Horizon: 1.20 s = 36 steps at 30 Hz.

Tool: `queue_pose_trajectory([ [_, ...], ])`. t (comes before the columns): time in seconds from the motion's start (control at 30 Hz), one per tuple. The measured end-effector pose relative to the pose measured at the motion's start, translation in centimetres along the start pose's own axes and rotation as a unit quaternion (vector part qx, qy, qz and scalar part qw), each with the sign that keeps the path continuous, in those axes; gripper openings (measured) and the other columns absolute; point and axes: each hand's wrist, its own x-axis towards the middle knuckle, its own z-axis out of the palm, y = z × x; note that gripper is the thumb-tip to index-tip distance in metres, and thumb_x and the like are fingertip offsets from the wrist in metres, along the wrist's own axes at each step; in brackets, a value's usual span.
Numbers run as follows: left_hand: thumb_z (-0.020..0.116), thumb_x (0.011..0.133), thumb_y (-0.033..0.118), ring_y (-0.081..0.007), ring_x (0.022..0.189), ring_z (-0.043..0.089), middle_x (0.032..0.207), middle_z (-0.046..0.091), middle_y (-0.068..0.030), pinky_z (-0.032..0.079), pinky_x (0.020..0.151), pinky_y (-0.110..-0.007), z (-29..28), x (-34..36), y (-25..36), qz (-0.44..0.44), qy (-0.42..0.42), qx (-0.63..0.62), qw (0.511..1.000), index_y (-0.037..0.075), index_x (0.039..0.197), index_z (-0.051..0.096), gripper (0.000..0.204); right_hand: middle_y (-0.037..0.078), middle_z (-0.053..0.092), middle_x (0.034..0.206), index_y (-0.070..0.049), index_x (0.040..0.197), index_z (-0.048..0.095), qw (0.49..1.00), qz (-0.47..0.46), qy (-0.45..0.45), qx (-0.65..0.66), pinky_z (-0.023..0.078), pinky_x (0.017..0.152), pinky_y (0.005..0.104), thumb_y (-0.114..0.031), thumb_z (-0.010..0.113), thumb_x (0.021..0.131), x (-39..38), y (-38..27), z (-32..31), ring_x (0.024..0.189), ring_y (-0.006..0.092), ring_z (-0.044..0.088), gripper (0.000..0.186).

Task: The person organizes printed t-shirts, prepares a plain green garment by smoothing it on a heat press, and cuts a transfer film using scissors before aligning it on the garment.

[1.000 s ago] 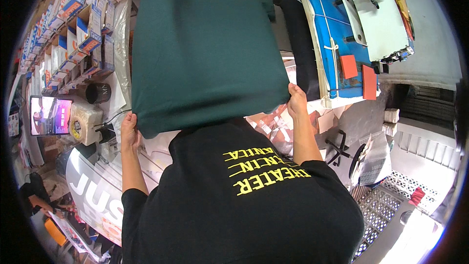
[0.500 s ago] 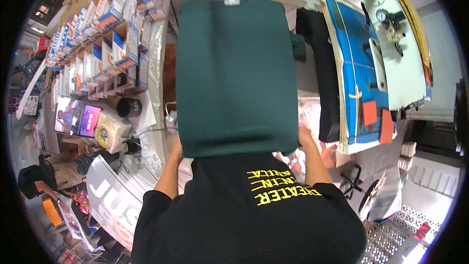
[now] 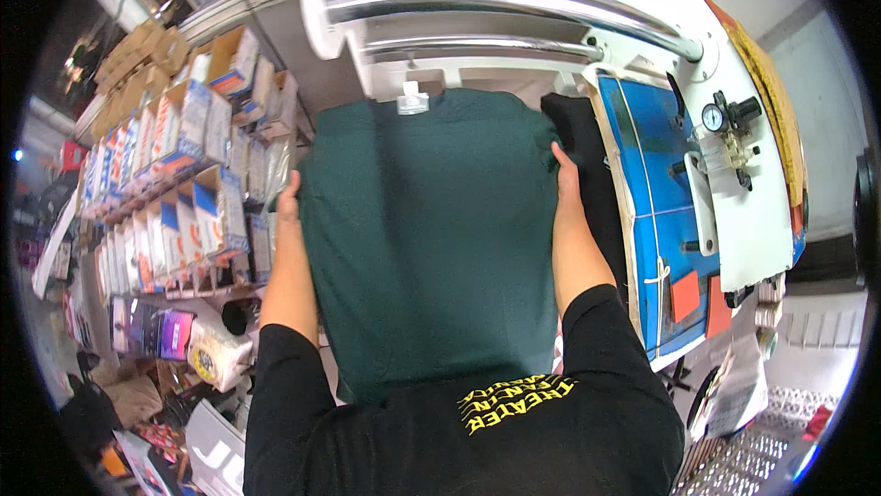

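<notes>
A dark green T-shirt (image 3: 427, 239) lies spread in front of me, its white tag (image 3: 412, 101) at the neckline near the top. My left hand (image 3: 290, 198) grips its left side near the upper part, and my right hand (image 3: 566, 170) grips the right side just below the sleeve. The fingertips of both hands are partly hidden at the cloth's edges. A black padded strip (image 3: 592, 184) lies just right of the shirt. The shirt's lower edge meets the yellow-lettered black top that I wear.
Beyond stands a white machine with chrome rails (image 3: 496, 5). At right are its blue padded board (image 3: 647, 166) and a pressure gauge (image 3: 711, 115). At left are rows of small boxes (image 3: 170, 221), a lit tablet (image 3: 172, 335), a black cup (image 3: 234, 315) and a wrapped bundle (image 3: 216, 358).
My hands have moved from the shirt's lower corners up along its sides toward the machine. The view has shifted, bringing more of the rails and the shirt's neckline into sight.
</notes>
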Motion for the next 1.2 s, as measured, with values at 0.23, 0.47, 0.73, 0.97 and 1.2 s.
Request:
queue_pose_trajectory([
  [0.23,0.061,0.093,0.023,-0.0368,0.111,0.063,0.123,0.064,-0.0207,0.049,0.099,-0.051,-3.6,1.2,1.5,-0.048,-0.048,-0.123,0.99,-0.005,0.124,0.06,0.041,0.015,0.066,0.12,0.005,0.12,0.063,0.974,-0.045,0.22,-0.027,0.046,0.098,0.0397,-0.01,0.075,0.079,5.4,1.0,-4.7,0.109,0.0304,0.062,0.045],
  [0.47,0.076,0.08,0.016,-0.0247,0.102,0.062,0.112,0.069,-0.011,0.044,0.102,-0.035,-5.8,4.1,-0.9,0.165,0.144,0.044,0.975,-0.002,0.115,0.067,0.041,0.015,0.068,0.116,0.006,0.108,0.068,0.969,-0.022,0.227,-0.097,0.046,0.098,0.0375,-0.011,0.07,0.082,5.7,1.6,-4.9,0.105,0.0289,0.063,0.031],
  [0.73,0.062,0.091,0.013,-0.0355,0.103,0.066,0.115,0.068,-0.0186,0.052,0.095,-0.048,-2.4,1.4,0.8,0.033,-0.004,-0.168,0.985,-0.004,0.12,0.061,0.034,0.021,0.062,0.126,0.013,0.122,0.058,0.986,-0.013,0.144,-0.078,0.043,0.104,0.0401,-0.02,0.064,0.091,6.7,-0.1,-7.3,0.113,0.0335,0.06,0.045],
  [0.97,0.062,0.092,0.014,-0.0353,0.104,0.066,0.118,0.067,-0.0199,0.052,0.094,-0.046,-1.8,2.8,-0.3,0.022,0.023,-0.145,0.989,-0.005,0.118,0.062,0.033,0.022,0.063,0.124,0.015,0.119,0.058,0.966,-0.022,0.234,-0.104,0.045,0.099,0.0409,-0.016,0.067,0.089,5.9,-0.5,-7.4,0.11,0.0338,0.062,0.045],
  [1.2,0.068,0.089,0.044,-0.0322,0.105,0.065,0.114,0.066,-0.0241,0.05,0.091,-0.039,-4.1,2.7,-4.3,0.121,0.225,0.448,0.857,-0.014,0.12,0.058,0.066,0.026,0.066,0.108,0.006,0.111,0.056,0.714,-0.19,0.262,-0.621,0.049,0.09,0.0429,-0.022,0.076,0.081,2.2,3.4,0.7,0.103,0.0409,0.064,0.045],
])
